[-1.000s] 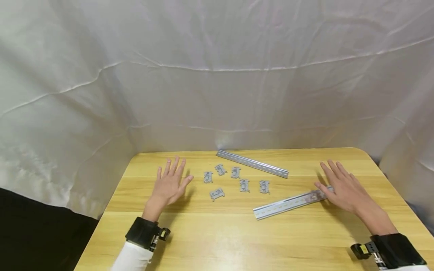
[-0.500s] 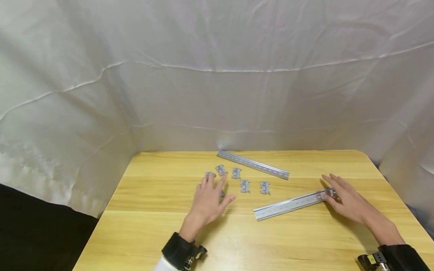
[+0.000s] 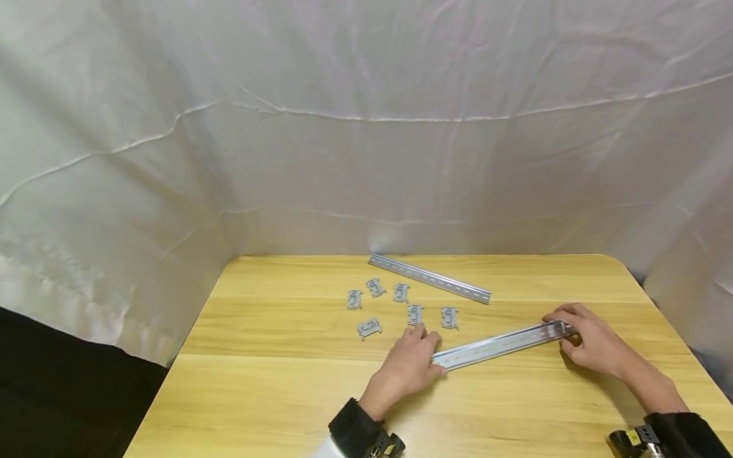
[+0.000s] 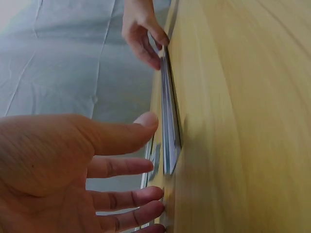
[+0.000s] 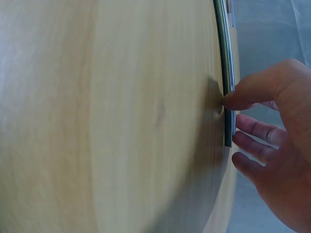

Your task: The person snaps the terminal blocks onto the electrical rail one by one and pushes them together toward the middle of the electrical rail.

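Observation:
A slotted metal DIN rail [image 3: 495,345] lies slantwise on the table, its right end nearer the back. My right hand [image 3: 592,337] pinches that right end, thumb on the near edge and fingers along the far edge, as the rail [image 5: 227,73] in the right wrist view shows. My left hand [image 3: 406,362] is at the rail's left end, thumb and fingers spread around it. In the left wrist view the left hand's fingers [image 4: 129,199] are extended, beside the end of the rail [image 4: 168,121]. Just beyond the left fingertips lies a grey terminal block [image 3: 415,314].
Several more grey terminal blocks lie loose to the left and behind, among them one terminal block [image 3: 369,328] near the left hand and another [image 3: 449,317] behind the rail. A second DIN rail [image 3: 429,278] lies at the back of the wooden table [image 3: 275,394], before a pale curtain [image 3: 366,172].
My left hand has moved right from the table's left side, past the terminal blocks, to the rail's left end. My right hand's fingers have closed from spread to pinching the rail's right end.

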The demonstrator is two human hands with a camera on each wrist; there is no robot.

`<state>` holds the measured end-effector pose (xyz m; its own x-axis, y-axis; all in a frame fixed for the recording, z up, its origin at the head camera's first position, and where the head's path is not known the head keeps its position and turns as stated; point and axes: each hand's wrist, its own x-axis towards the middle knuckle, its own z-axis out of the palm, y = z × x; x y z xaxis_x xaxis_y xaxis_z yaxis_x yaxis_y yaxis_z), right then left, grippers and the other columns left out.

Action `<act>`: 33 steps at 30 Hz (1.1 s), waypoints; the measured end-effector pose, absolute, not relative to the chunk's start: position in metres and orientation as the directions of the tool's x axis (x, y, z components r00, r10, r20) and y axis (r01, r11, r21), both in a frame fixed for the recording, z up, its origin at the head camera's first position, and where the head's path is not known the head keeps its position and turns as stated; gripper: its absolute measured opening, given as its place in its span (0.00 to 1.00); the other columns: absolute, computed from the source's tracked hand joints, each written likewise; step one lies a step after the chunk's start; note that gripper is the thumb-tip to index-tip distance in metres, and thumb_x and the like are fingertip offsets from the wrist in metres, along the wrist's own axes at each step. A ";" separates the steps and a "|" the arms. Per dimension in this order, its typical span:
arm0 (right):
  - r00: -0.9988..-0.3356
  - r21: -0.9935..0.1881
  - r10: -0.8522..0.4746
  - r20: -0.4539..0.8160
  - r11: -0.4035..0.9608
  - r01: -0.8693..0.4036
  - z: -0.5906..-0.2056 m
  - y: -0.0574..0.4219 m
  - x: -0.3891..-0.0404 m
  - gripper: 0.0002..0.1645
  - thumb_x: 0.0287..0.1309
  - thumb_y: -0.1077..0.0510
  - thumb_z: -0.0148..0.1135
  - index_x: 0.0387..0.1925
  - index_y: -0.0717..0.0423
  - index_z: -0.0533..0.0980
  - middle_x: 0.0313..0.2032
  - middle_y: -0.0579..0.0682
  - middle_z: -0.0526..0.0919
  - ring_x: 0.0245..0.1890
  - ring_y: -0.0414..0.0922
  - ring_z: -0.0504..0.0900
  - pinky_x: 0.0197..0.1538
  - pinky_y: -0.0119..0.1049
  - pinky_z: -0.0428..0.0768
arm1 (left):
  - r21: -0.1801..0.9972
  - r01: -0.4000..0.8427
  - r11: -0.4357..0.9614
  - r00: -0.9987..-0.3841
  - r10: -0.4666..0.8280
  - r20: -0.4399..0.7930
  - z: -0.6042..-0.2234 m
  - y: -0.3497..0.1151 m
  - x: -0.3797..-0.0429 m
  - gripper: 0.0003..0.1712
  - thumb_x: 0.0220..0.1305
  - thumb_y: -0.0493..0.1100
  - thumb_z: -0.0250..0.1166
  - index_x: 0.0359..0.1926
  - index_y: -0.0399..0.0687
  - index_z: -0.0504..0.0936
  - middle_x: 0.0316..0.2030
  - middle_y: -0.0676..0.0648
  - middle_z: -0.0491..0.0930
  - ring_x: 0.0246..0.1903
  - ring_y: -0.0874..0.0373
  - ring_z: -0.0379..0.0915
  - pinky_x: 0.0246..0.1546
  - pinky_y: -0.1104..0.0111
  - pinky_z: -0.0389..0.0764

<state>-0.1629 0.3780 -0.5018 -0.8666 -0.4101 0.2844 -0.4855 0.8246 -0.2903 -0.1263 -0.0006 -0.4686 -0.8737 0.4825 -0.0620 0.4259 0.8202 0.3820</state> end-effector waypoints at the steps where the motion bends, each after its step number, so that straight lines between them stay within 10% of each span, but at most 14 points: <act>1: -0.866 -0.289 -0.412 0.284 0.824 -0.487 -0.502 0.378 -0.163 0.29 0.37 0.70 0.68 0.48 0.59 0.80 0.49 0.64 0.74 0.44 0.63 0.75 0.35 0.57 0.77 | 0.381 0.419 0.824 -0.878 0.475 -0.061 -0.469 0.003 -0.126 0.31 0.55 0.57 0.70 0.58 0.51 0.78 0.45 0.52 0.72 0.42 0.59 0.66 0.43 0.68 0.76; 33: -0.801 -0.241 -0.568 0.188 0.764 -0.598 -0.482 0.343 -0.153 0.17 0.34 0.67 0.73 0.33 0.52 0.84 0.35 0.47 0.80 0.28 0.38 0.75 0.26 0.36 0.78 | 0.405 0.487 0.774 -0.867 0.483 0.119 -0.487 -0.016 -0.120 0.18 0.48 0.32 0.73 0.44 0.45 0.88 0.39 0.52 0.78 0.38 0.58 0.72 0.43 0.72 0.79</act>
<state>-0.1527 0.3427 -0.4815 -0.8015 -0.5678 0.1877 -0.5980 0.7643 -0.2414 -0.1202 -0.0164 -0.4872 -0.8673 0.4832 0.1193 0.4869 0.7739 0.4049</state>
